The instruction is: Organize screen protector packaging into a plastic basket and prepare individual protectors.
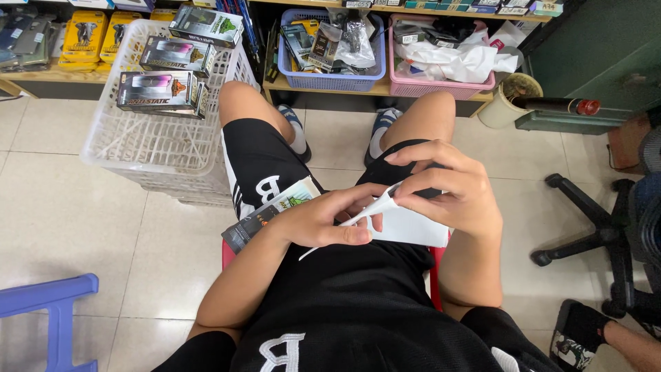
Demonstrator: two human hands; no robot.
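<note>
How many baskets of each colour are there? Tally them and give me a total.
White basket: 1
Blue basket: 1
Pink basket: 1
Total: 3

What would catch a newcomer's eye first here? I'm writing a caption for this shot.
At centre, the left hand and right hand pinch a flat white packet over the lap of a seated person in black shorts. To the upper left, a white plastic basket on the tiled floor carries small boxes across its rim.
</note>
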